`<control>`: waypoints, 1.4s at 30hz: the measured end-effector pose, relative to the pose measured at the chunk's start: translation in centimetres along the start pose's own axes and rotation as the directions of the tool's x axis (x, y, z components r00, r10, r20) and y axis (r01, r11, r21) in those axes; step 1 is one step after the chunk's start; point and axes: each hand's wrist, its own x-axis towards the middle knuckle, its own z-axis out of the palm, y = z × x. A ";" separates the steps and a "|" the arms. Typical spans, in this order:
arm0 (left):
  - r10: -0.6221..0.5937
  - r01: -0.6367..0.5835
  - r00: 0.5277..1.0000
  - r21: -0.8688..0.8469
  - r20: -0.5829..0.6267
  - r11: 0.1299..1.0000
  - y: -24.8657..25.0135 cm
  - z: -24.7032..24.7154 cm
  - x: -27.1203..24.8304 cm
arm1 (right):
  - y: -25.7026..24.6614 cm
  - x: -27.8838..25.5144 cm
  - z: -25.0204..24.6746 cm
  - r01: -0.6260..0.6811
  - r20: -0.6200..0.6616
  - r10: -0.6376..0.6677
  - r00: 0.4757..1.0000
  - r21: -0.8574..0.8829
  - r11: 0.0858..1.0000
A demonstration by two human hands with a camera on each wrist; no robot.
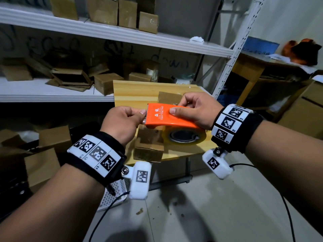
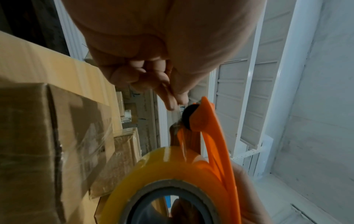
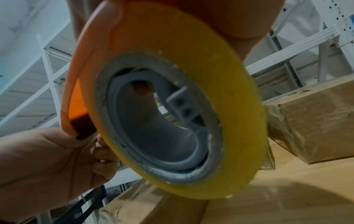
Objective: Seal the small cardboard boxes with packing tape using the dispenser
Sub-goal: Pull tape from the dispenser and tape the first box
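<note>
Behind everything, white metal shelving [image 1: 108, 34] carries many brown cartons. Before it stands a light wooden table [image 1: 132, 88], with a small cardboard box [image 1: 149, 145] at its near edge and a second box [image 1: 168, 98] farther back. Above the near box, the right hand [image 1: 194, 110] grips an orange tape dispenser [image 1: 167, 117] by its flat top, thumb on the printed face, fingers curled over the far edge. A yellowish tape roll [image 1: 184, 137] hangs in the dispenser. The left hand [image 1: 122, 121], fingers curled, pinches the clear tape end [image 2: 175, 115] at the dispenser's serrated front.
</note>
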 end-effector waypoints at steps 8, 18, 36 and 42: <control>-0.119 0.114 0.992 -0.115 -0.031 0.987 -0.7 -2.6 1.5 | 2.2 -0.4 -2.4 -0.050 -0.066 0.049 0.997 -0.020 0.999; -0.215 0.240 0.971 -0.369 0.108 0.898 -0.4 -2.3 1.7 | 3.7 -0.5 -2.4 -0.090 -0.101 0.084 0.991 -0.051 0.995; -0.360 0.356 0.932 -0.279 0.036 0.892 -2.7 -4.0 4.5 | 5.6 -1.0 -3.3 -0.195 -0.026 0.194 0.981 -0.100 0.976; -0.403 0.400 0.915 -0.219 0.036 0.890 -4.0 -3.4 5.1 | 5.8 -0.6 -2.3 -0.266 -0.008 0.267 0.964 -0.129 0.955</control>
